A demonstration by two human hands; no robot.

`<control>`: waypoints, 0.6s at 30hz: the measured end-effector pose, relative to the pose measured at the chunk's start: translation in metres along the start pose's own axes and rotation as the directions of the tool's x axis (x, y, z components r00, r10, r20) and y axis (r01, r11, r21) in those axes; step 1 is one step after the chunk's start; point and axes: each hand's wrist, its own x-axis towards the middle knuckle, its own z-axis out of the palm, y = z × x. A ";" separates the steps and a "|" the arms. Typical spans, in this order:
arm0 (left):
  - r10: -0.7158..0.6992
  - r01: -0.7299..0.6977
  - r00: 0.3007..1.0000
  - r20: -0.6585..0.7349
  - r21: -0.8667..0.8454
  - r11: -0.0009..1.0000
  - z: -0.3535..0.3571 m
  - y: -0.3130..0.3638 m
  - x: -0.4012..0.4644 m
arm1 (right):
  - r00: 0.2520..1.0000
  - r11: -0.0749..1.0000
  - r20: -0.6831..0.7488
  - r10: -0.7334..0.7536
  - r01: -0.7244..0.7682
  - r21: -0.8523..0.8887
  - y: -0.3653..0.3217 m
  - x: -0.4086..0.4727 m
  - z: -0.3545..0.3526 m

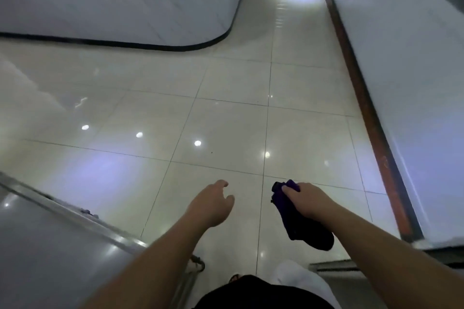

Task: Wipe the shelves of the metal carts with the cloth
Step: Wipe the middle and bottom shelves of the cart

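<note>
A dark purple cloth [298, 223] hangs bunched from my right hand [307, 199], which grips it over the tiled floor at the lower right. My left hand [213, 204] is held out beside it with loosely curled fingers and holds nothing. The top shelf of a metal cart [50, 246] fills the lower left corner, its raised rim running diagonally to the left of my left forearm. Neither hand touches the cart.
Glossy beige floor tiles [226, 120] stretch ahead into a narrow passage. A white curved wall with a black base strip [175, 46] stands at the upper left. A white wall with a brown skirting [371, 120] runs along the right. A metal edge [334, 267] shows at the lower right.
</note>
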 end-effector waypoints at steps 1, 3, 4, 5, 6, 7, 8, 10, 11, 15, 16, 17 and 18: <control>-0.028 0.028 1.000 -0.009 -0.021 0.999 -0.007 -0.003 0.012 | 1.000 1.000 0.017 -0.012 0.012 -0.027 -0.011 0.019 -0.006; -0.094 0.091 0.995 -0.033 -0.067 0.994 -0.020 -0.013 0.034 | 0.998 0.997 0.063 -0.028 0.032 -0.065 -0.037 0.060 -0.017; -0.134 0.129 0.990 -0.047 -0.090 0.988 -0.027 -0.018 0.045 | 0.995 0.997 0.092 -0.034 0.040 -0.063 -0.052 0.081 -0.022; -0.177 0.169 0.982 -0.067 -0.113 0.979 -0.034 -0.024 0.056 | 0.992 0.998 0.120 -0.043 0.049 -0.047 -0.070 0.103 -0.027; -0.222 0.208 0.971 -0.090 -0.140 0.968 -0.043 -0.031 0.067 | 0.988 0.998 0.146 -0.057 0.060 -0.022 -0.089 0.125 -0.031; -0.265 0.245 0.957 -0.113 -0.169 0.955 -0.053 -0.036 0.078 | 0.983 0.997 0.168 -0.073 0.073 0.005 -0.110 0.145 -0.035; -0.309 0.278 0.941 -0.140 -0.201 0.939 -0.062 -0.041 0.087 | 0.978 0.995 0.186 -0.096 0.092 0.029 -0.132 0.164 -0.038; -0.410 0.347 0.890 -0.197 -0.289 0.892 -0.079 -0.047 0.102 | 0.957 0.987 0.239 -0.162 0.158 0.035 -0.178 0.198 -0.043; -0.461 0.377 0.859 -0.221 -0.337 0.863 -0.087 -0.049 0.107 | 0.941 0.980 0.276 -0.195 0.194 0.030 -0.200 0.212 -0.044; -0.635 0.456 0.734 -0.240 -0.517 0.724 -0.096 -0.054 0.109 | 0.833 0.945 0.485 -0.267 0.324 -0.035 -0.279 0.246 -0.028; -0.673 0.474 0.702 -0.233 -0.552 0.686 -0.098 -0.057 0.106 | 0.805 0.932 0.528 -0.271 0.356 -0.064 -0.297 0.250 -0.019; -0.711 0.489 0.666 -0.225 -0.588 0.644 -0.098 -0.061 0.103 | 0.773 0.912 0.568 -0.281 0.400 -0.093 -0.313 0.253 -0.009; -0.747 0.501 0.629 -0.213 -0.624 0.600 -0.098 -0.066 0.099 | 0.736 0.884 0.607 -0.298 0.453 -0.115 -0.328 0.255 0.003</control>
